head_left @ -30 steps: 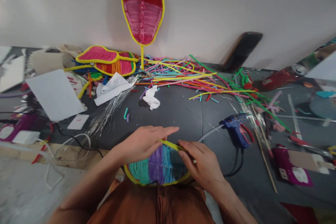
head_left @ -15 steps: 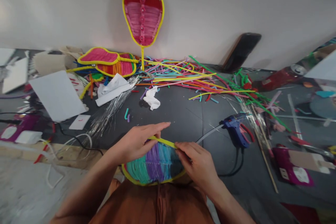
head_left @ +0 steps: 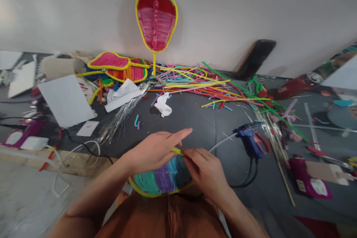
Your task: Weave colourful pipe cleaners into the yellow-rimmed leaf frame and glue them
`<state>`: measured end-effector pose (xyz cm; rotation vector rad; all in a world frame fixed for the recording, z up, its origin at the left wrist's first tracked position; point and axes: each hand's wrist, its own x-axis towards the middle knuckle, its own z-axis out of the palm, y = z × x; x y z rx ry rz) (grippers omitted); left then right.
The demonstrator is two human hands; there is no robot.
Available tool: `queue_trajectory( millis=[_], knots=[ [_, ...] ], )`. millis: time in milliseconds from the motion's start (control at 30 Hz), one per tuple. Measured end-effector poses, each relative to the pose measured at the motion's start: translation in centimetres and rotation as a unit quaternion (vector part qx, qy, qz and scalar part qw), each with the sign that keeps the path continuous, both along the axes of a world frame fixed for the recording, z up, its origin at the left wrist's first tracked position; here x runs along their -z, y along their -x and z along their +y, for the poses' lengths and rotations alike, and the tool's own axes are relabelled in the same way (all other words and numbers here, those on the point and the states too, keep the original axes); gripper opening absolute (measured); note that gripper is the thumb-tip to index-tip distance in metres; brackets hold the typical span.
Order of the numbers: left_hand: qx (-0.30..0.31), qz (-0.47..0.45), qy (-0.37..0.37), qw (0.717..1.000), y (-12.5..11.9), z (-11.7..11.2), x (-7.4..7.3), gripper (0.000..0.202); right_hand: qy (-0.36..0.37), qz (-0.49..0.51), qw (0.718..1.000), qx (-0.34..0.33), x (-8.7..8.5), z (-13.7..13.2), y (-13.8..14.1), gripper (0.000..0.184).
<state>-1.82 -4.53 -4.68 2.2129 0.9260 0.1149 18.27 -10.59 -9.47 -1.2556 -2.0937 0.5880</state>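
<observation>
Closer to my right grip point(head_left: 206, 167) than half a second ago, my left grip point(head_left: 152, 150) has slid along the yellow strip point(head_left: 177, 151), leaving only a short length showing between the two. The right is pinched on that strip; whether the left is clamped on it as well I cannot tell, its index finger stretched out straight. Beneath both, the rounded panel point(head_left: 150, 182) sits at the table's point(head_left: 189, 121) near edge, close against my brown clothing point(head_left: 147, 219), its ribbed bands running turquoise, purple, blue and dark above a curved yellow rim. To the right, a blue glue gun point(head_left: 251, 143) with a red trigger lies on the smooth dark surface. Along the far edge, fuzzy stems point(head_left: 195, 80) form a loose, many-coloured heap; thin silvery wires point(head_left: 122, 115) fan toward the near left edge. Behind, before the pale wall point(head_left: 83, 15), a pear-shaped pink and red piece point(head_left: 145, 22) stands upright on its yellow stem.
</observation>
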Motion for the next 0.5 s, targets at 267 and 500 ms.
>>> queue_trajectory(
  millis=[267, 500],
  knots=[
    [-0.006, 0.002, 0.021, 1.0, -0.02, -0.33, 0.76, 0.059, -0.001, -0.022, 1.0, 0.018, -0.08, -0.02, -0.88, 0.019],
    [-0.012, 0.008, 0.025, 1.0, -0.13, -0.26, 0.9, 0.059, -0.014, -0.035, 0.999, 0.023, -0.08, -0.5, -0.8, 0.016]
  ],
)
